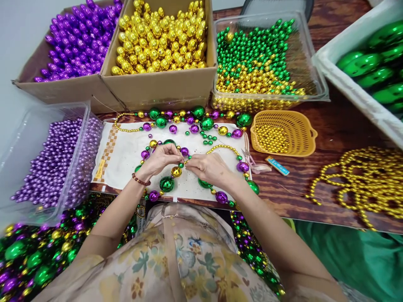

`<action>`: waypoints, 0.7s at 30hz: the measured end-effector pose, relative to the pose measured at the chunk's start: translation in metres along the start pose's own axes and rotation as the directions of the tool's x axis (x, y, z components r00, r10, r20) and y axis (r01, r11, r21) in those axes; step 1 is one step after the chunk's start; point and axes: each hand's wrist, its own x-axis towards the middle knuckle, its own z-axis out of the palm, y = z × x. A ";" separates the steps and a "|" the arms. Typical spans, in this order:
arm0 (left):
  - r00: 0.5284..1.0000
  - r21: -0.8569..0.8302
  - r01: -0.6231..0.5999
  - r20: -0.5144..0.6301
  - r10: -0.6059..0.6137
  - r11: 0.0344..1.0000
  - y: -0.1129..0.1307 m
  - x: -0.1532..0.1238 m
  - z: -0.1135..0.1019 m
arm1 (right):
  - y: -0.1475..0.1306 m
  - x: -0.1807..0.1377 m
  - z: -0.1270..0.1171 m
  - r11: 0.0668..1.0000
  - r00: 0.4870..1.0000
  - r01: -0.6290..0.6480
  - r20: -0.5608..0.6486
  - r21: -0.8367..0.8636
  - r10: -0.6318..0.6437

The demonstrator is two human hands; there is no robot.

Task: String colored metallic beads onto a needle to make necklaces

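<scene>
My left hand (162, 159) and my right hand (206, 167) meet over a white cloth (119, 167), fingertips pinched close together. Between them runs the string of a bead necklace (166, 183) in green, purple and gold, which both hands hold. Its beads loop down below each hand, and a run of small gold beads (225, 148) arcs behind the right hand. Another strand of beads (207, 123) lies along the cloth's far edge. A few loose green beads (209, 140) sit between the two. Fingers hide the exact spot being gripped.
Behind the cloth stand cardboard boxes of purple (85, 37) and gold beads (160, 42), and a clear tub (319, 90). Purple beads fill a bin (75, 159) at left. On the right are a yellow basket (302, 134), pink-handled scissors (260, 167), a blue packet (277, 165) and gold bead strands (374, 180).
</scene>
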 end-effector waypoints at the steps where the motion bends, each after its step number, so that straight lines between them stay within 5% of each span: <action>1: 1.000 0.028 -0.016 -0.006 0.016 1.000 -0.001 0.000 0.000 | 0.001 0.000 -0.001 0.997 0.999 0.024 0.024 0.076 -0.026; 4: 0.995 0.099 -0.088 -0.047 0.093 0.991 -0.004 -0.002 0.002 | 0.009 0.007 -0.003 0.898 0.999 0.018 0.033 0.439 -0.037; 7: 0.972 0.158 -0.196 -0.098 0.213 0.968 -0.011 -0.002 0.008 | 0.018 0.022 0.002 0.701 0.980 -0.164 0.032 0.694 0.198; 13: 0.845 0.362 -0.420 -0.177 0.504 0.832 -0.029 0.001 0.015 | 0.027 0.043 0.018 0.552 0.957 -0.251 0.117 0.795 0.266; 21: 0.732 0.493 -0.496 -0.205 0.649 0.715 -0.042 0.006 0.018 | 0.029 0.050 0.025 0.476 0.942 -0.293 0.166 0.829 0.292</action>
